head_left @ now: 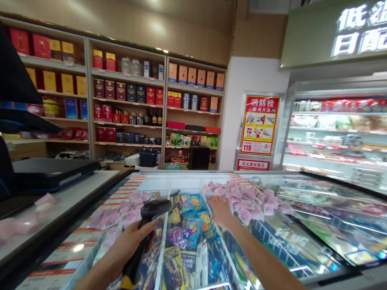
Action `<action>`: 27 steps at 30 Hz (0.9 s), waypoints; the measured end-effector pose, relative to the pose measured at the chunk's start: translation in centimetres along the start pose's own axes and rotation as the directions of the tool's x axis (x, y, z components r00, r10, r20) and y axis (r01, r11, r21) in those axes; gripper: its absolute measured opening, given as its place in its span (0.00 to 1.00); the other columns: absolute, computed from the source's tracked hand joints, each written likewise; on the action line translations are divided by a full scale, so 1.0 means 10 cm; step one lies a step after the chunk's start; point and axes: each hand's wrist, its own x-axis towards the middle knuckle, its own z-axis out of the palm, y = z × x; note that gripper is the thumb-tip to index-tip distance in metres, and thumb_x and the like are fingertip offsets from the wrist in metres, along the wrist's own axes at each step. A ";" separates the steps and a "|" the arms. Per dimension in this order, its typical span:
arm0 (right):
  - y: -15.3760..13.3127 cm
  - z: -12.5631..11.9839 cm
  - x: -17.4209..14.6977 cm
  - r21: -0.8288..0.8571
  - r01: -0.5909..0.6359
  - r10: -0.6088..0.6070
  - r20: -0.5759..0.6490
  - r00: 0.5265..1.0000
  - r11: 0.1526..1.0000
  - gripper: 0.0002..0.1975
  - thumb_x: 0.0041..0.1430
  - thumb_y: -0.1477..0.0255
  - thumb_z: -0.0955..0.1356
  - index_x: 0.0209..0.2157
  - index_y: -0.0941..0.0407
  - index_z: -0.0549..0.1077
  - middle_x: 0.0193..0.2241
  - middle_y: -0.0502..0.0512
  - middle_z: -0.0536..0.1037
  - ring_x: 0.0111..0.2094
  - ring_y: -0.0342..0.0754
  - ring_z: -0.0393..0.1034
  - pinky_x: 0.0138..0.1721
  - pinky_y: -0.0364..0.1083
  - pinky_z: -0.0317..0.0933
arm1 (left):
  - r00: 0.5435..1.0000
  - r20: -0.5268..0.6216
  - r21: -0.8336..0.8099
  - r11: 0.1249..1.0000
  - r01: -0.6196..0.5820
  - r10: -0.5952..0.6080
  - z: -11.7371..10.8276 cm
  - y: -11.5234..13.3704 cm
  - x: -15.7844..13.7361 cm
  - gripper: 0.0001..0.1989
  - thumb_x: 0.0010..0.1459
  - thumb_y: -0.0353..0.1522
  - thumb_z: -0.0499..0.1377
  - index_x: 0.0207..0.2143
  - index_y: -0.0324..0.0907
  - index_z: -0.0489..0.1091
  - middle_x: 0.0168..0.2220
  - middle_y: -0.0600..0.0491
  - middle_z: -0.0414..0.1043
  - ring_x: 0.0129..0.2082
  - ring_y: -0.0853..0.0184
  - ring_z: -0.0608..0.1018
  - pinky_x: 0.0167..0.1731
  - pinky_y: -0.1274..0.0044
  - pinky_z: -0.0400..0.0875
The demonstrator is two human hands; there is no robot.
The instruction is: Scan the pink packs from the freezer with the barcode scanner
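Observation:
My left hand [129, 242] is wrapped round the handle of a black barcode scanner [155, 208] with a yellow part low on its grip. Its head points forward over a chest freezer. Further forward, my right hand [220, 210] reaches low with fingers stretched out, at the left end of a heap of pink paper tags [246, 197]. The fingertips are partly hidden, and whether they press on a tag cannot be made out. Another group of pink tags [127, 210] lies beside the scanner. Below both hands are colourful ice cream packets [194, 226] in white wire baskets [225, 249].
More blurred pink tags [23, 223] lie on the counter [97, 187] at left, near a black laptop-like device [56, 170]. Freezer glass [317, 216] extends right. Behind stand shelves of boxed goods [126, 92] and a lit chilled cabinet [345, 138].

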 end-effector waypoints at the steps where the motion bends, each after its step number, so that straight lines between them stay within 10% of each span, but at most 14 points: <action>1: 0.11 -0.04 -0.04 -0.054 0.015 -0.013 0.036 0.999 0.998 0.23 0.39 0.82 0.63 0.41 0.51 0.67 0.45 0.56 0.66 0.48 0.55 0.55 0.45 0.59 0.46 | 1.000 0.013 0.018 1.000 -0.002 0.002 0.02 0.01 -0.01 0.20 0.41 0.49 0.53 0.16 0.40 0.63 0.11 0.57 0.64 0.14 0.72 0.65 0.16 0.81 0.57; 8: 0.31 -0.07 -0.07 -0.112 -0.047 0.057 0.088 0.994 0.993 0.13 0.43 0.84 0.61 0.28 0.55 0.71 0.34 0.57 0.72 0.44 0.53 0.59 0.44 0.55 0.47 | 0.998 0.066 0.006 1.000 0.000 -0.001 0.08 0.05 -0.07 0.19 0.42 0.47 0.55 0.15 0.40 0.64 0.11 0.58 0.63 0.14 0.73 0.65 0.17 0.81 0.57; 12: 0.26 -0.03 0.01 0.219 -0.131 0.153 -0.088 0.984 0.967 0.12 0.41 0.80 0.63 0.31 0.55 0.70 0.31 0.56 0.72 0.42 0.54 0.60 0.44 0.54 0.47 | 0.996 0.091 0.028 1.000 -0.004 0.002 0.06 0.06 -0.14 0.18 0.43 0.46 0.54 0.16 0.40 0.64 0.12 0.58 0.63 0.15 0.72 0.65 0.18 0.81 0.57; 17: 0.05 0.13 0.15 0.878 -0.251 0.489 0.021 0.872 0.409 0.11 0.44 0.67 0.62 0.31 0.58 0.66 0.24 0.53 0.71 0.29 0.48 0.66 0.32 0.47 0.58 | 0.989 0.145 0.043 0.999 -0.023 0.016 0.07 0.12 -0.25 0.16 0.43 0.45 0.54 0.17 0.40 0.63 0.13 0.59 0.62 0.15 0.73 0.64 0.18 0.81 0.58; 20: -0.13 0.22 0.23 0.956 -0.245 0.494 0.136 0.859 0.163 0.12 0.50 0.63 0.57 0.27 0.57 0.64 0.19 0.51 0.69 0.23 0.45 0.66 0.26 0.44 0.60 | 0.986 0.166 0.022 0.999 -0.024 0.020 0.08 0.13 -0.28 0.16 0.41 0.45 0.56 0.17 0.40 0.63 0.12 0.59 0.62 0.14 0.74 0.63 0.17 0.82 0.57; 24: -0.36 0.27 0.30 0.896 -0.187 0.408 0.358 0.840 -0.402 0.09 0.48 0.65 0.61 0.22 0.56 0.62 0.16 0.49 0.68 0.19 0.41 0.64 0.24 0.42 0.60 | 0.974 0.222 0.017 0.999 -0.048 0.043 0.06 0.13 -0.28 0.16 0.42 0.44 0.55 0.19 0.40 0.64 0.13 0.60 0.62 0.15 0.74 0.63 0.18 0.82 0.57; 27: -0.51 0.29 0.33 0.833 -0.190 0.351 0.410 0.842 -0.519 0.08 0.46 0.66 0.63 0.23 0.56 0.63 0.15 0.48 0.68 0.19 0.40 0.63 0.24 0.41 0.59 | 0.969 0.245 0.006 0.999 -0.035 0.033 0.04 0.12 -0.27 0.15 0.44 0.43 0.55 0.20 0.40 0.63 0.13 0.60 0.63 0.15 0.75 0.63 0.18 0.82 0.57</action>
